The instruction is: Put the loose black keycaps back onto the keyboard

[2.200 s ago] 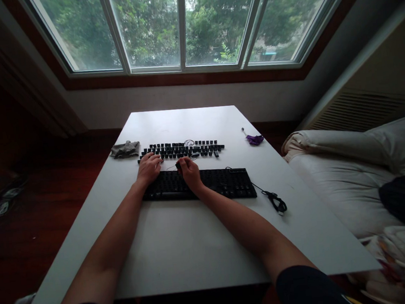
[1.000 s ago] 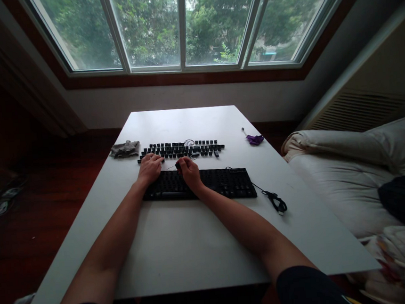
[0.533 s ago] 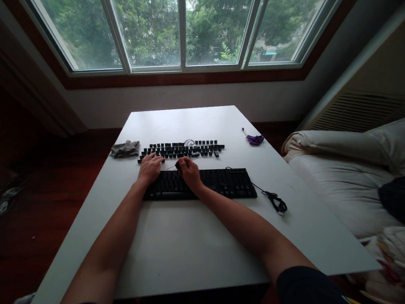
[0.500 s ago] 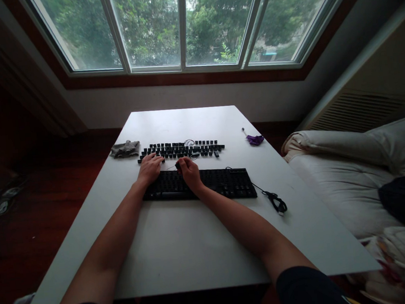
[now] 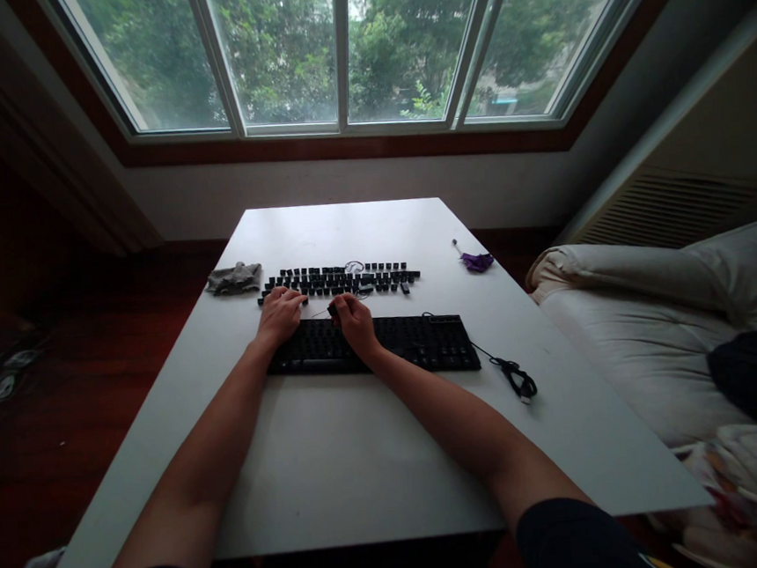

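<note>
The left hand [image 5: 280, 316] rests palm down on the far left corner of the keyboard [image 5: 384, 344], fingers loosely spread and gripping nothing. The right hand [image 5: 355, 319] sits just beside it over the keyboard's upper edge, fingers closed on a small dark object [image 5: 332, 307]; what it is cannot be told. The keyboard lies across the middle of the white desk [image 5: 341, 464], its cable [image 5: 512, 373] trailing off to the right. Just beyond it, loose keycaps [image 5: 342, 280] lie in rows. A grey cloth [image 5: 234, 279] sits left of them, and a purple item [image 5: 476, 260] lies well apart to the right.
</note>
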Demonstrator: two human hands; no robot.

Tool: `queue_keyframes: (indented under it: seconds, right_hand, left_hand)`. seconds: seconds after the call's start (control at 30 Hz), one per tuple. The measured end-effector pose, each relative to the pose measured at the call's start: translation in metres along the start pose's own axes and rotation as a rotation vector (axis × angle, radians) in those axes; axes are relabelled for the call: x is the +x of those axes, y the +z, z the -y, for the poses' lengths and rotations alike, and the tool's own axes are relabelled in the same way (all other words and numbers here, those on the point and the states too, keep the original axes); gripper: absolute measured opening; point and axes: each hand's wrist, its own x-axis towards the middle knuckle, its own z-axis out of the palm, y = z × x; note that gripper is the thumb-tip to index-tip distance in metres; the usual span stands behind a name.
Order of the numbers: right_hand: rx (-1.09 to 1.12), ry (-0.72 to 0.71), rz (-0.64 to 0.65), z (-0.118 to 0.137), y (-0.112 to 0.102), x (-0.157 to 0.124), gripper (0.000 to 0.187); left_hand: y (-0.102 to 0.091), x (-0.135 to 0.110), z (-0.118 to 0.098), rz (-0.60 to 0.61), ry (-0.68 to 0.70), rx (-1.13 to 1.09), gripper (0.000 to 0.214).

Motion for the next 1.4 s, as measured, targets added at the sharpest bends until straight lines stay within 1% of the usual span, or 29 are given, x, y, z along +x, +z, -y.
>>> queue_keyframes:
  seconds: [0.27, 0.47, 1.1, 1.3, 1.4]
  right_hand:
    - [-0.003, -0.006, 0.0, 0.0001, 0.0007, 0.0003, 0.045]
    - [-0.004, -0.005, 0.001, 0.0009, 0.0003, 0.0001, 0.047]
    - [-0.016, -0.01, 0.012, 0.0024, 0.0004, -0.0012, 0.044]
    - [-0.005, -0.023, 0.019, 0.0018, 0.0011, -0.0006, 0.043]
    - [-0.028, -0.018, 0.017, 0.0012, 0.0012, -0.0006, 0.045]
  left_hand:
    - [-0.0026, -0.0005, -0.0029, -0.006, -0.013, 0.017, 0.04]
    - [-0.0029, 0.0004, -0.0039, 0.034, -0.015, 0.025, 0.038]
    - [-0.002, -0.0009, -0.0044, 0.015, -0.014, 0.049, 0.038]
    - [-0.0033, -0.0011, -0.0071, -0.033, -0.051, 0.067, 0.043]
    - [-0.0057, -0.0023, -0.0078, -0.072, -0.134, 0.09, 0.043]
